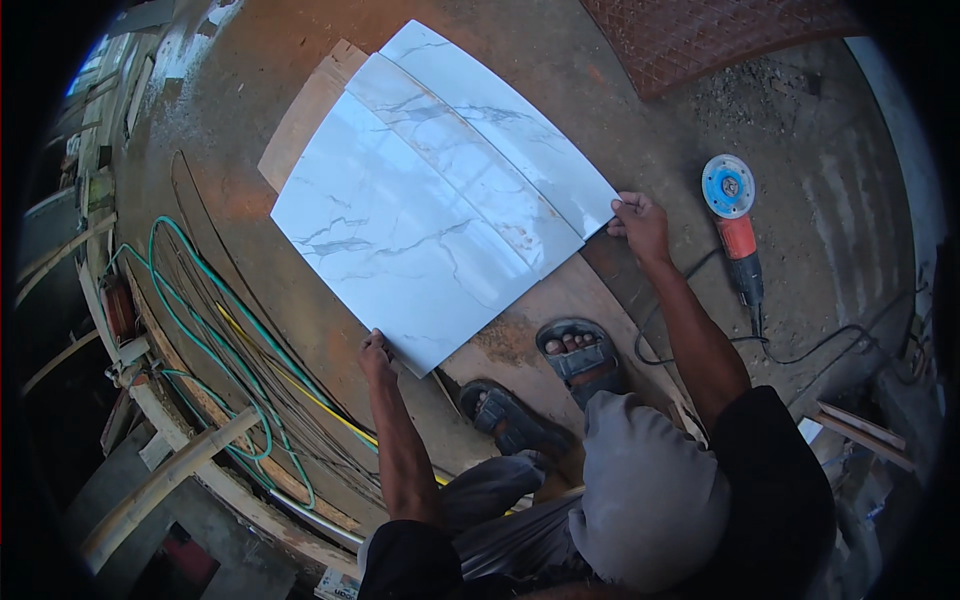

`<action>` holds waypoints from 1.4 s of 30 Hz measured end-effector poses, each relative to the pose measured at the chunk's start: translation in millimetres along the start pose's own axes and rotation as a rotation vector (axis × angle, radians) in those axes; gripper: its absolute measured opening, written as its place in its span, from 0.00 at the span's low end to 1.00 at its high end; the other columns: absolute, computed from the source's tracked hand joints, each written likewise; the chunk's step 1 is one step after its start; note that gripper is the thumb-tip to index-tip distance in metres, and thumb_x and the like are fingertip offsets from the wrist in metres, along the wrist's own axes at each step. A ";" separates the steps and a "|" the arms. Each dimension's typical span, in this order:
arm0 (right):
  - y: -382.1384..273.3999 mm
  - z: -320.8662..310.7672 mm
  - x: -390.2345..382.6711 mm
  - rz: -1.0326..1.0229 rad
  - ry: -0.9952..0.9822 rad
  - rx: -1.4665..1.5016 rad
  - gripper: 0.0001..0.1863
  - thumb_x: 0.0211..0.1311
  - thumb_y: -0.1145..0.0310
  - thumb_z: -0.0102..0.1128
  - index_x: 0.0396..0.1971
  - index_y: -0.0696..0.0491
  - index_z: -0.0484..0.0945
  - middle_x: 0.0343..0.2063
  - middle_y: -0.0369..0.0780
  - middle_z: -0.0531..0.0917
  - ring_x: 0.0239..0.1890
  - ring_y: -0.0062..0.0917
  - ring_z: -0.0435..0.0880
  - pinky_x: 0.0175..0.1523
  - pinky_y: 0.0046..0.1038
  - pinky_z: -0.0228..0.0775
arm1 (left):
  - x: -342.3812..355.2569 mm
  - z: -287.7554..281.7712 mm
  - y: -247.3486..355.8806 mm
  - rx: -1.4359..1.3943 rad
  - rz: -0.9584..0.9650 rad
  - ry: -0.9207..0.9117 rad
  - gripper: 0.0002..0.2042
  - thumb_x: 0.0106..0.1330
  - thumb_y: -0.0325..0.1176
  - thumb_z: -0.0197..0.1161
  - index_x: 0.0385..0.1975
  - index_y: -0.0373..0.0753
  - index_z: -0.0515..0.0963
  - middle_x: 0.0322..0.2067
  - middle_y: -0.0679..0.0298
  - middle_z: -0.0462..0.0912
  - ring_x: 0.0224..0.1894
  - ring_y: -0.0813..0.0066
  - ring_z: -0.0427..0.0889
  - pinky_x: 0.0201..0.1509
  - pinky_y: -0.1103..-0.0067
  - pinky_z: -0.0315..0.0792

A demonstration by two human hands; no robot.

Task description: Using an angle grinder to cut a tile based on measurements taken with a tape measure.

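White tiles with grey marble veining lie in front of me: a large tile (pixel 390 240), a narrower strip (pixel 470 155) along its far-right side, and another tile piece (pixel 510 115) beyond that. My left hand (pixel 377 356) has its fingers closed at the large tile's near-left edge. With thumb and fingers, my right hand (pixel 640 226) pinches the right corner of the far tile piece. Under the tiles, a brown board (pixel 318 110) shows at the far left. How the pieces overlap is hard to make out.
An angle grinder (pixel 738 235) with a blue-centred disc lies to the right, its black cable (pixel 800 355) curving over the floor. Green hose (pixel 225 290) and a yellow line (pixel 290 375) are at left. My sandalled feet (pixel 580 355) stand close by. A reddish-brown textured sheet (pixel 710 35) is far right.
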State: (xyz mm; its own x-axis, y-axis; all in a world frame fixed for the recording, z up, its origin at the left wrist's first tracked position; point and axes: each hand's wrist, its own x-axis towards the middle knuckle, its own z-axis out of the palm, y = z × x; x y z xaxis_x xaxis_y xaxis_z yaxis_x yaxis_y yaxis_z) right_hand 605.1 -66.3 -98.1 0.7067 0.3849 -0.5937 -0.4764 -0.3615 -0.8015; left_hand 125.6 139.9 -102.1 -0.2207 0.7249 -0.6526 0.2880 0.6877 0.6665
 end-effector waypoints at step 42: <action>-92.4 -189.1 -217.8 -0.334 -0.360 -0.668 0.42 0.37 0.62 0.70 0.57 0.58 0.65 0.39 0.50 0.81 0.41 0.36 0.82 0.47 0.34 0.72 | -322.6 138.2 39.4 -0.138 0.106 -0.926 0.36 0.62 0.47 0.67 0.66 0.38 0.59 0.59 0.56 0.70 0.60 0.65 0.71 0.59 0.70 0.68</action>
State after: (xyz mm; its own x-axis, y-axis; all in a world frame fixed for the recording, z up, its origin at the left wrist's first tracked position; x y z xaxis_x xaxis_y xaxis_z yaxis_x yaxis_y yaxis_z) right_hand 594.1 -277.3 118.9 0.4909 0.7690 -0.4094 0.2203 -0.5642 -0.7957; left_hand 336.9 -72.4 84.9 0.6456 0.5040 -0.5738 0.1379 0.6621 0.7366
